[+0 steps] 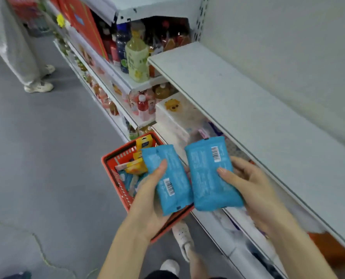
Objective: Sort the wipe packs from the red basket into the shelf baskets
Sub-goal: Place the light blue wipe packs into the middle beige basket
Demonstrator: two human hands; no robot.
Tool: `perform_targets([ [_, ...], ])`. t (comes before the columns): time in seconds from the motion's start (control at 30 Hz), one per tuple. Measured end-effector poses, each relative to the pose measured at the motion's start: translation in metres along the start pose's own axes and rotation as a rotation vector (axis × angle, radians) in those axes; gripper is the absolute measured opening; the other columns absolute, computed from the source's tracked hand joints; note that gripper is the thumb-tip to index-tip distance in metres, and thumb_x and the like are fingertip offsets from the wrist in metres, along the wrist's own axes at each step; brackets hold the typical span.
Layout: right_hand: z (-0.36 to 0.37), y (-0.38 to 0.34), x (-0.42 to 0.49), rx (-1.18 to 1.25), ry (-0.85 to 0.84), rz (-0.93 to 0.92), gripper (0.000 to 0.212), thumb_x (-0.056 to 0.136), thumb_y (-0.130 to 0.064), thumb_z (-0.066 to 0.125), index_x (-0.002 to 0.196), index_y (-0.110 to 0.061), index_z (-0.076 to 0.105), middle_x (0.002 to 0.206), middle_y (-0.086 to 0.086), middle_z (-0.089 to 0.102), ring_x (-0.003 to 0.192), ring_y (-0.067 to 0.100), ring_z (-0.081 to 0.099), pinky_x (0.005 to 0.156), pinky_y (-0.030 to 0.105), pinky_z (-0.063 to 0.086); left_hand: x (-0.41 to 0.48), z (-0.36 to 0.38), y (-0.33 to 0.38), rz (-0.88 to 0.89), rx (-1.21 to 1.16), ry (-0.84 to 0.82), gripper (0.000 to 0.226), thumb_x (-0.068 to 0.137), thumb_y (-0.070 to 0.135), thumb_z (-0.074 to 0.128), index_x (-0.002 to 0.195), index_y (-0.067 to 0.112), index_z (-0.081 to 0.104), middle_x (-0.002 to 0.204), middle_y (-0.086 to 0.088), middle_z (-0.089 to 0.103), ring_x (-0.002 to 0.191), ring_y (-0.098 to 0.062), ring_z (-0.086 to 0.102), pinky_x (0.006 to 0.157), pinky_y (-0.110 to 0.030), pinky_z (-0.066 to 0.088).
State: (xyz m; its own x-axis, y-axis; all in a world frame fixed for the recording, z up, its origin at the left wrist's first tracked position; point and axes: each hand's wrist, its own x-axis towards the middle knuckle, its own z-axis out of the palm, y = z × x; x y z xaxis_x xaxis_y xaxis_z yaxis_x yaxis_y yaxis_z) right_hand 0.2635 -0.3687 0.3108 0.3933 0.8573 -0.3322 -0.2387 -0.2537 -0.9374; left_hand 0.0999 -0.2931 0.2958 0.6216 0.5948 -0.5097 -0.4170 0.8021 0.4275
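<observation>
My left hand (pixel 147 200) holds a blue wipe pack (pixel 168 178), barcode side up, above the red basket (pixel 113 160) on the floor. Beside it, my right hand (pixel 252 190) grips a second blue wipe pack (pixel 209 174), also back side up, in front of the shelving. The two packs nearly touch at their inner edges. Inside the basket lie yellow and orange packs (pixel 137 164) and more blue packs (pixel 129 180). Any shelf baskets are hidden below the grey shelf board (pixel 248 109).
Drink bottles (pixel 136 55) fill the shelves at the back left. White packaged goods (pixel 177 113) sit on the shelf under the bare board. Another person's legs and shoes (pixel 38 85) stand in the aisle at the far left. My own shoes (pixel 182 236) are by the basket.
</observation>
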Motion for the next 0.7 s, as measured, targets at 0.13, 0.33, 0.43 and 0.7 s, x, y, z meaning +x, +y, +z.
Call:
perform_targets([
  [0.13, 0.003, -0.003, -0.058, -0.049, 0.103, -0.027, 0.018, 0.086, -0.013, 0.06, 0.101, -0.017, 0.069, 0.098, 0.005, 0.074, 0.088, 0.019, 0.071, 0.07, 0.028, 0.058, -0.024, 0.028, -0.025, -0.052, 0.318, -0.121, 0.043, 0.075, 0.042, 0.062, 0.112, 0.024, 0.07, 0.111, -0.004, 0.072, 0.102, -0.021, 0.069, 0.084, -0.041, 0.057],
  [0.33, -0.006, -0.006, -0.123, 0.231, 0.212, -0.025, 0.04, 0.082, -0.043, 0.047, 0.107, -0.023, 0.069, 0.108, -0.001, 0.073, 0.1, 0.016, 0.069, 0.078, 0.028, 0.055, -0.037, 0.061, -0.076, 0.044, 0.71, -0.273, 0.104, 0.053, 0.087, 0.057, 0.143, 0.041, 0.035, 0.139, 0.011, 0.053, 0.125, -0.01, 0.053, 0.106, -0.043, 0.042],
  [0.43, -0.019, -0.004, -0.145, 0.374, 0.298, -0.066, 0.038, 0.08, -0.044, 0.044, 0.098, -0.025, 0.073, 0.105, 0.0, 0.074, 0.095, 0.013, 0.07, 0.069, 0.02, 0.055, -0.034, 0.085, -0.108, 0.077, 0.798, -0.296, 0.105, 0.045, 0.099, 0.041, 0.14, 0.052, 0.033, 0.147, 0.014, 0.042, 0.133, -0.008, 0.043, 0.11, -0.043, 0.037],
  [0.7, -0.097, 0.004, -0.242, 0.613, 0.508, -0.307, 0.046, 0.089, -0.04, 0.04, 0.13, -0.024, 0.054, 0.128, -0.002, 0.063, 0.121, 0.013, 0.057, 0.101, 0.028, 0.047, -0.078, 0.159, -0.217, 0.027, 0.883, -0.585, 0.065, 0.078, 0.055, 0.053, 0.14, 0.047, 0.035, 0.136, 0.011, 0.055, 0.119, -0.005, 0.056, 0.099, -0.031, 0.049],
])
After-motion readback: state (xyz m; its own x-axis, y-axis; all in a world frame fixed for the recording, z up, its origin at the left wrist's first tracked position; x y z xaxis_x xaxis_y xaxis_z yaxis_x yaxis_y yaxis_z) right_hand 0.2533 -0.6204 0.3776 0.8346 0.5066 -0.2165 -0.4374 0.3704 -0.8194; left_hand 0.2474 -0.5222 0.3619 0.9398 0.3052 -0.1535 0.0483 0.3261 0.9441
